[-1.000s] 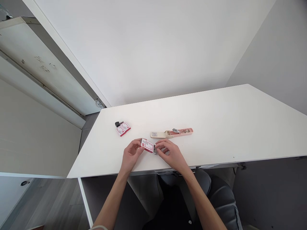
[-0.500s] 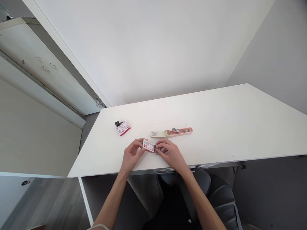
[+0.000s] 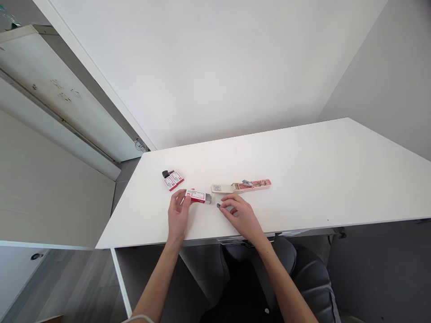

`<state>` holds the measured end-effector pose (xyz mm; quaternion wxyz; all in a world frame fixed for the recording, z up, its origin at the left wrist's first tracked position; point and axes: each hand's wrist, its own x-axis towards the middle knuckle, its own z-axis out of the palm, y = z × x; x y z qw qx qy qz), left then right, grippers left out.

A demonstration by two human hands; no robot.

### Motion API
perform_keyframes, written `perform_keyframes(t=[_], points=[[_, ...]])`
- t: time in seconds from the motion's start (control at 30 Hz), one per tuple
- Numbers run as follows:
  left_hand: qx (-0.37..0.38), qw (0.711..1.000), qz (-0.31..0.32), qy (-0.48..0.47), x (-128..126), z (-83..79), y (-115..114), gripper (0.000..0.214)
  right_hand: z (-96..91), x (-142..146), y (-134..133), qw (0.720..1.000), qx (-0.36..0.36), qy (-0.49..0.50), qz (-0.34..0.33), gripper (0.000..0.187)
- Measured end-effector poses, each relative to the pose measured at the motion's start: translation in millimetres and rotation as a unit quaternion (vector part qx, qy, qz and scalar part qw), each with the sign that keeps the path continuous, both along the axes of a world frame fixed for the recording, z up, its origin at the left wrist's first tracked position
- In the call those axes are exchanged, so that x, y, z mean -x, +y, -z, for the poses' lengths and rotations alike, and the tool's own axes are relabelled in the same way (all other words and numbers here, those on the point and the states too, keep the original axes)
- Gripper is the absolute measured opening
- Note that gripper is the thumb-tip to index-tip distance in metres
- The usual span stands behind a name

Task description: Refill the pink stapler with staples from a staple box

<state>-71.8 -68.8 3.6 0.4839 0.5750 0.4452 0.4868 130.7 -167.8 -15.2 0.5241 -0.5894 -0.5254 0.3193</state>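
Observation:
My left hand (image 3: 178, 214) grips a small red-and-white staple box (image 3: 197, 196) by its left end. A grey end shows at the box's right side. Between the thumb and fingertips of my right hand (image 3: 240, 215) is a small dark grey piece (image 3: 218, 205), which looks like a short strip of staples. It is apart from the box, just to its right. Beyond my right hand lies a long, narrow cream-and-pink hinged case (image 3: 224, 189), opened out flat. A shiny metal piece (image 3: 247, 183) and small items, too small to name, sit in its pink half.
Two more red-and-white boxes (image 3: 174, 180) lie side by side at the left of the white table (image 3: 303, 170), with a small black object (image 3: 165, 173) against them. A wall (image 3: 218, 67) rises behind the table. Its front edge runs beneath my forearms.
My left hand has moved left with the box, away from my right hand. The small grey piece now shows separately in my right fingertips. The case and other boxes have not moved.

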Motion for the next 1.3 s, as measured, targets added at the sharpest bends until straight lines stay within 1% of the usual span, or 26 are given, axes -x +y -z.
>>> perform_keyframes(t=[0.1, 0.2, 0.37, 0.43, 0.63, 0.8, 0.9, 1.0, 1.07, 1.13, 1.2, 1.3], points=[[0.014, 0.999, 0.039, -0.032, 0.0, -1.6, -0.9, 0.051, 2.1, 0.3, 0.7, 1.0, 0.003, -0.026, -0.01, 0.023], [0.021, 0.995, 0.089, -0.032, 0.4, -5.3, -4.7, 0.052, 0.8, -0.2, 1.3, 1.0, 0.002, -0.017, -0.017, 0.027], [0.011, 0.989, 0.145, -0.027, 1.6, -7.5, -7.6, 0.051, -7.6, -2.6, 0.1, 0.999, 0.01, 0.033, -0.013, 0.045], [0.005, 0.987, 0.161, -0.03, 1.6, -7.7, -7.7, 0.05, -10.8, -3.3, -0.5, 0.999, 0.018, 0.034, -0.014, 0.049], [-0.006, 0.978, 0.209, 0.002, 2.1, -11.2, -9.4, 0.047, -16.1, -2.3, -1.1, 0.999, 0.033, 0.025, -0.016, 0.039], [0.0, 0.97, 0.243, 0.03, 3.2, -12.8, -8.9, 0.051, -15.2, -2.4, -1.8, 0.998, 0.041, 0.036, -0.024, 0.035], [0.026, 0.959, 0.278, 0.049, 2.6, -13.7, -9.6, 0.059, -14.6, -2.7, -2.2, 0.997, 0.043, 0.049, -0.036, 0.031], [0.041, 0.948, 0.307, 0.076, 1.0, -14.1, -11.5, 0.074, -13.9, -2.8, -2.1, 0.997, 0.04, 0.055, -0.046, 0.03], [0.029, 0.944, 0.315, 0.097, -0.8, -14.3, -13.2, 0.087, -13.2, -2.9, -1.7, 0.997, 0.035, 0.055, -0.051, 0.03], [0.007, 0.943, 0.306, 0.13, -3.4, -14.8, -15.4, 0.097, -12.9, -3.1, -1.4, 0.997, 0.03, 0.047, -0.058, 0.031], [-0.013, 0.944, 0.284, 0.168, -6.4, -15.2, -18.1, 0.096, -13.3, -3.4, -1.5, 0.997, 0.028, 0.029, -0.068, 0.032], [-0.027, 0.947, 0.249, 0.201, -9.7, -14.0, -21.7, 0.084, -15.1, -3.9, -2.4, 0.997, 0.029, 0.01, -0.077, 0.035]])
